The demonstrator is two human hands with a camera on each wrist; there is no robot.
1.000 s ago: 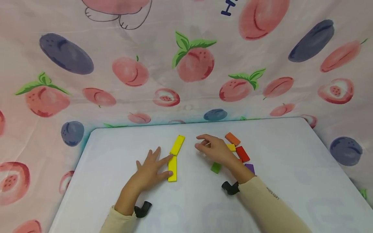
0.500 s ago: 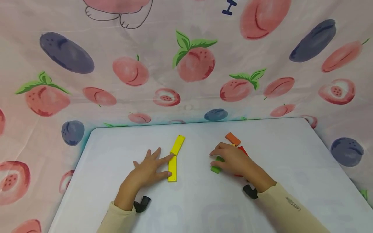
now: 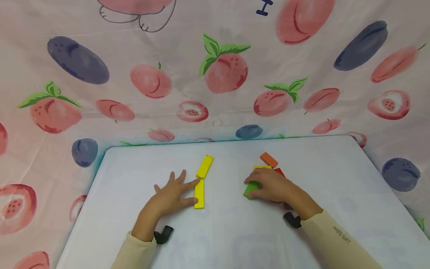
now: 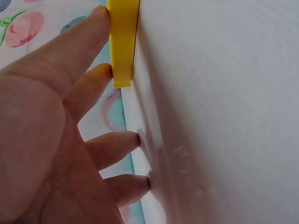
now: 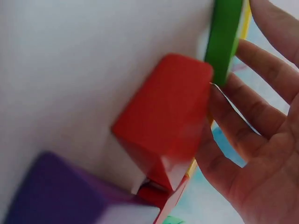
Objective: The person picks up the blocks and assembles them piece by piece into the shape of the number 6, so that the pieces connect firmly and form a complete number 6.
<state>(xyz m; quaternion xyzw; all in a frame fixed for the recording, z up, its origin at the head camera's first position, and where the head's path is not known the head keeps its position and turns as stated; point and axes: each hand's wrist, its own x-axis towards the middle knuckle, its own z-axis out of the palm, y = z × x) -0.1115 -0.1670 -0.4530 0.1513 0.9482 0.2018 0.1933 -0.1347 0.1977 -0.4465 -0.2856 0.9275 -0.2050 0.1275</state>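
Two yellow blocks lie end to end on the white table (image 3: 221, 231), meeting at a slight angle. My left hand (image 3: 167, 199) is spread flat beside them. Its index fingertip touches the spot where the far yellow block (image 3: 205, 167) meets the near yellow block (image 3: 199, 194), while the thumb rests on the near one. My right hand (image 3: 273, 184) pinches a green block (image 3: 251, 189) between thumb and fingers, close over the table. Under and beside that hand are a red block (image 5: 163, 102) and a purple block (image 5: 60, 196), partly hidden in the head view.
Beyond my right hand lie an orange block (image 3: 268, 159) and another yellow block (image 3: 262, 167). A second red block (image 3: 279, 172) shows past the knuckles. A fruit-print cloth (image 3: 188, 74) hangs behind the table's far edge.
My right hand has moved right and toward me, from above the middle of the table to the green block, and its thumb and fingers have closed on it. The left hand stays in place.
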